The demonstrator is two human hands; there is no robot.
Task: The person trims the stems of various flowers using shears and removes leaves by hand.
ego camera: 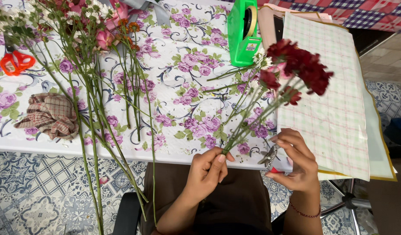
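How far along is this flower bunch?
Partly gathered. The left hand pinches the stem ends of a small bunch of dark red and white flowers, so those few are already together. The right hand holds scissors beside the stems; whether they are trimmed yet cannot be told. Many loose flowers lie unused on the table, and the checked paper and green tape dispenser sit untouched.

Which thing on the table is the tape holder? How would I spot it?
Look at the table with the purple-flowered cloth, then along its far edge. Just left of the checked wrapping paper and above the dark red flowers stands the tape dispenser. It is the only bright green plastic thing there, upright, with a roll of tape in it.
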